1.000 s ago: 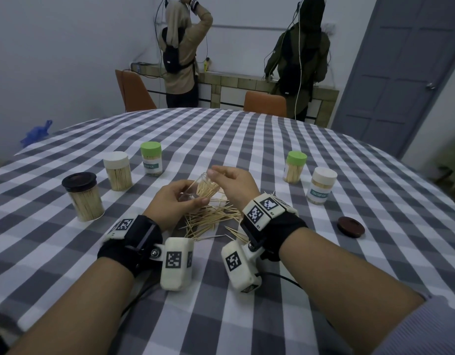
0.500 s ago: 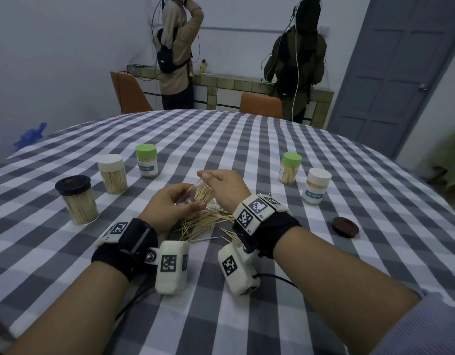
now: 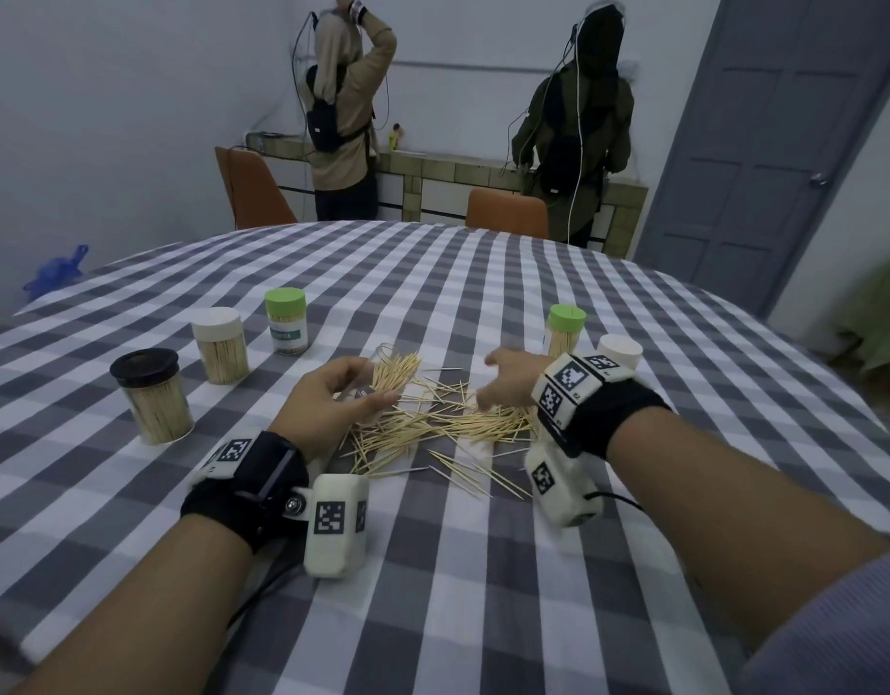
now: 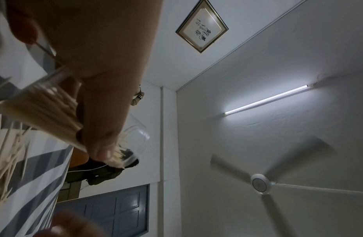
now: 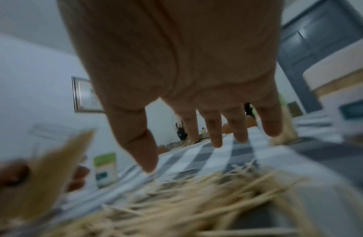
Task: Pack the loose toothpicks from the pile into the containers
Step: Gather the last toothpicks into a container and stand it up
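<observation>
Checked tablecloth (image 3: 432, 303): right hand (image 3: 508, 388) spread, seemingly just above toothpick pile (image 3: 448, 423)

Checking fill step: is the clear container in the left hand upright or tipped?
Tipped. The left hand grips the clear container with its open mouth slanted up and away; toothpicks fan out of it.

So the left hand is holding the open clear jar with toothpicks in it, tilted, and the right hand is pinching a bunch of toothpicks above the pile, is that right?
Not quite. The right hand holds nothing: the right wrist view shows its fingers spread and empty over the pile. The rest stands: the left hand holds the open clear jar, tilted, with toothpicks in it.
</observation>
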